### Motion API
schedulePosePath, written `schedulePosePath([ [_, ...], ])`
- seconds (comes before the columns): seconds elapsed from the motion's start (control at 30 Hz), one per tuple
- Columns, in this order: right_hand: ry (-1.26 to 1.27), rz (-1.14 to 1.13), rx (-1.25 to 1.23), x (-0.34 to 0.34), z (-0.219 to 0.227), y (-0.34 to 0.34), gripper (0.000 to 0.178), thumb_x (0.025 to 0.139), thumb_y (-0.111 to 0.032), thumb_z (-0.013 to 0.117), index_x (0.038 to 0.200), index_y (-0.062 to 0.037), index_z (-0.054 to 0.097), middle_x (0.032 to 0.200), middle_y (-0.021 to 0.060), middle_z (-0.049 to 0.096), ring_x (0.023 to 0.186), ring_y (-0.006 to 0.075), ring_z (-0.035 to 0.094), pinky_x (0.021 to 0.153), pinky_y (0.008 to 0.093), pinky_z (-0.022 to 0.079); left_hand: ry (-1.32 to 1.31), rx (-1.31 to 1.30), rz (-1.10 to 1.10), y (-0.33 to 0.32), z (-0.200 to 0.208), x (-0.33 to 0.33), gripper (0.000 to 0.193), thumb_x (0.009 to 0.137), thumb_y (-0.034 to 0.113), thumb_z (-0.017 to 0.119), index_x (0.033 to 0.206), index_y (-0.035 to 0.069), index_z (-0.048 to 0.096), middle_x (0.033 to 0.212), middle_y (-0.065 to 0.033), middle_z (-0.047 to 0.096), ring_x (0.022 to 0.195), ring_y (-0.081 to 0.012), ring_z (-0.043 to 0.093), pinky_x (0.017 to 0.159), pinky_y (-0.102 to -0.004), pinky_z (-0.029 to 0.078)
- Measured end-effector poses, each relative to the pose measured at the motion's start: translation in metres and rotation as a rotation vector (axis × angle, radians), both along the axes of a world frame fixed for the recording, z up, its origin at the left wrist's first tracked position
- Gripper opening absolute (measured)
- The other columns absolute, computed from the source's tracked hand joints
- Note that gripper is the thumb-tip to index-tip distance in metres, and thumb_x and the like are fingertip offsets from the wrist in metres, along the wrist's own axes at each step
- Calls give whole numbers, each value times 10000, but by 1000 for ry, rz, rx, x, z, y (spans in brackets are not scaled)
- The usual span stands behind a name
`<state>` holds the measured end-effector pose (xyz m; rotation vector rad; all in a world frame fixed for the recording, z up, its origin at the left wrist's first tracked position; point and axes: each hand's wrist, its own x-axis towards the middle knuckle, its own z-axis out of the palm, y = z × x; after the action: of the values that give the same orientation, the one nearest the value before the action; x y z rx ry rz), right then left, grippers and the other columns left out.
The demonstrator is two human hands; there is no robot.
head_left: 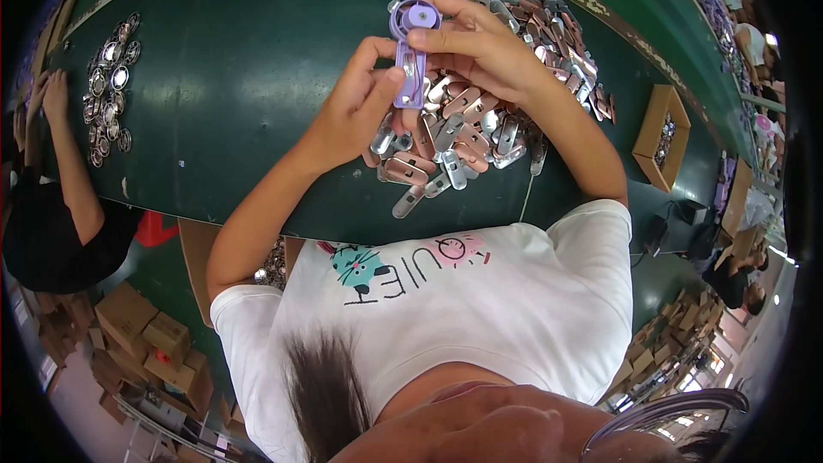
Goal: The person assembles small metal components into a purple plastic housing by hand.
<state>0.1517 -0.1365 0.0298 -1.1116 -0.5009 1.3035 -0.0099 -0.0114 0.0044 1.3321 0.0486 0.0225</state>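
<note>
Counter (257,77) runs across the upper view. Heap of metal clips (480,120) sits at centre, just before the person. Left hand (356,111) and right hand (476,47) meet above the heap, both on a reel piece (411,51). Round discs (111,86) lie far left on the counter, beside a co-worker's hand (53,94). Open box (662,137) at right edge. Stacked cartons (141,339) on the floor, lower left.
</note>
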Motion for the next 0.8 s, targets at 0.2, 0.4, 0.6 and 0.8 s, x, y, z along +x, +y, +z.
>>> schedulePosePath([
  [0.2,-377,-39,114,-2,10,0,368,813,-46,695,1150,-24,548,961,55,637,834,113,625,748,263,523,-260,334,235,-3,-6,6,372,977,94,456,1222,20,187,835,-116,628,695,-124,585,631,-241,468],
  [0.4,-399,194,3,28,3,14,378,800,-98,719,1136,-1,574,877,49,654,769,103,634,653,247,520,-241,181,357,2,-13,11,498,957,70,489,1276,24,108,866,-132,630,747,-139,598,680,-260,495],
  [0.6,-684,-561,-171,237,-8,79,385,805,-104,684,1145,-76,507,872,96,647,715,185,636,607,292,518,-64,364,441,9,5,11,246,924,105,563,1138,28,472,776,-63,644,619,-95,585,593,-237,480],
  [0.8,-2241,-1041,-283,325,-94,83,494,884,-246,541,1288,21,446,916,273,617,849,486,582,823,555,465,-96,969,450,22,4,24,153,809,119,671,953,89,628,791,-48,588,669,-187,576,583,-302,464],
])
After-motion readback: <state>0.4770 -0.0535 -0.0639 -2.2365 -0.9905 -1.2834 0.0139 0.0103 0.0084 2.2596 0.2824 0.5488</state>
